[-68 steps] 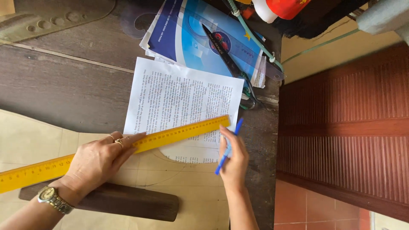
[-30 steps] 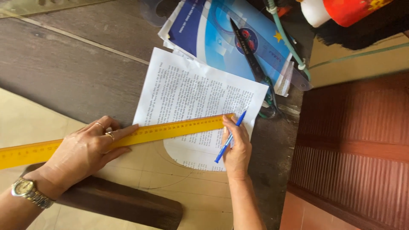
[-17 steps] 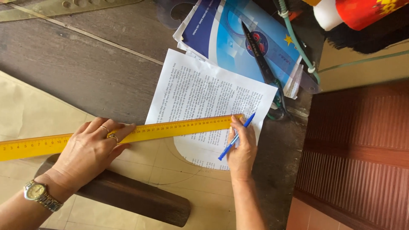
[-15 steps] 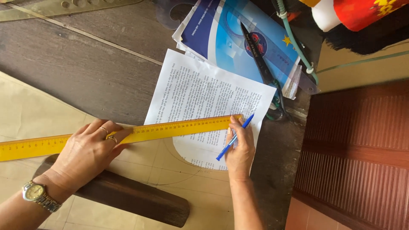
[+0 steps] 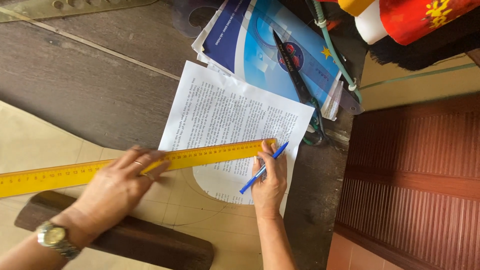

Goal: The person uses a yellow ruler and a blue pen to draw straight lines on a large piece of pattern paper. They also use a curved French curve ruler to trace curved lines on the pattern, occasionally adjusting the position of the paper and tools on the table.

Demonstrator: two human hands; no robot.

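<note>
I see my left hand [image 5: 117,187] in the lower left of the frame, spread fairly wide and lying flat, its fingers pressing down on the long yellow ruler [image 5: 135,164]. It grips nothing; it only bears on the ruler from above. A ring shows on one finger and a metal wristwatch [image 5: 54,237] sits on the wrist near the bottom left edge.

My right hand [image 5: 270,177] is in the lower middle, curled narrow around a blue pen [image 5: 262,169]. The pen lies slanted, one end pointing toward the upper right, just below the ruler's right end. The fingertips of this hand touch the ruler's lower edge there.

The ruler runs from the left edge of the frame, rising slightly, to the middle, across a printed white sheet [image 5: 235,125] and a pale tan pattern paper [image 5: 40,150] that lies on the dark wooden tabletop [image 5: 90,85].

Above the sheet, at top centre, lies a stack of blue and white glossy folders [image 5: 250,45] with a round red mark and a yellow star. Dark scissors [image 5: 300,85] rest across it. A dark wooden curved piece [image 5: 150,242] lies at the bottom left, partly under my left forearm. A red and yellow patterned cloth [image 5: 420,17] fills the upper right corner.
</note>
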